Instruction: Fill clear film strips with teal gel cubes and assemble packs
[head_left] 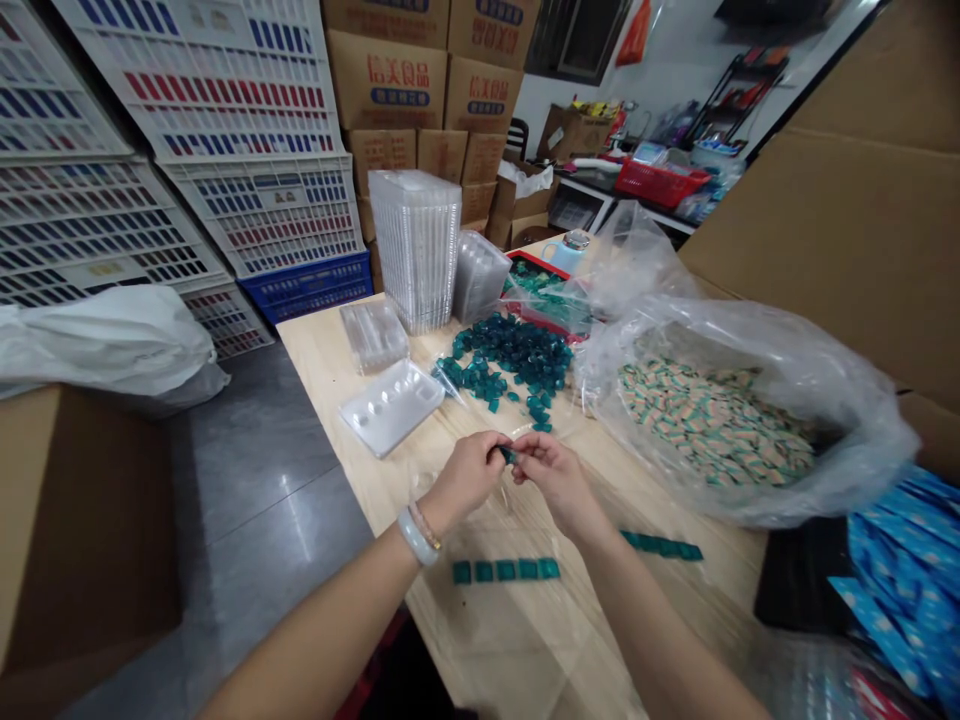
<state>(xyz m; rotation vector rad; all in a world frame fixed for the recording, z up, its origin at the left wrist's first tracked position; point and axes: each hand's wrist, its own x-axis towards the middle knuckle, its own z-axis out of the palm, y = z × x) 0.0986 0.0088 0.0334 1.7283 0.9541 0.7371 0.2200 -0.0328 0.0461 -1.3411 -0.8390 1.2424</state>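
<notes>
My left hand (465, 480) and my right hand (555, 482) meet above the pale wooden table (360, 370), their fingertips pinching a small teal wrapped piece (508, 455), probably a candy. Just beyond them lies a loose heap of similar teal pieces (510, 360). Two short rows of joined teal pieces sit nearer me, one below my left hand (505, 570) and one below my right hand (661, 545). A white blister tray (390, 405) lies to the left of the heap. A pale bangle (417, 535) circles my left wrist.
A tall stack of clear plastic trays (415, 250) and a red tray of teal pieces (544, 295) stand at the far end. A large clear bag of wrapped sweets (712, 420) lies on the right. Cardboard boxes (386, 80), stacked crates (255, 130) and a tiled floor (255, 500) surround the table.
</notes>
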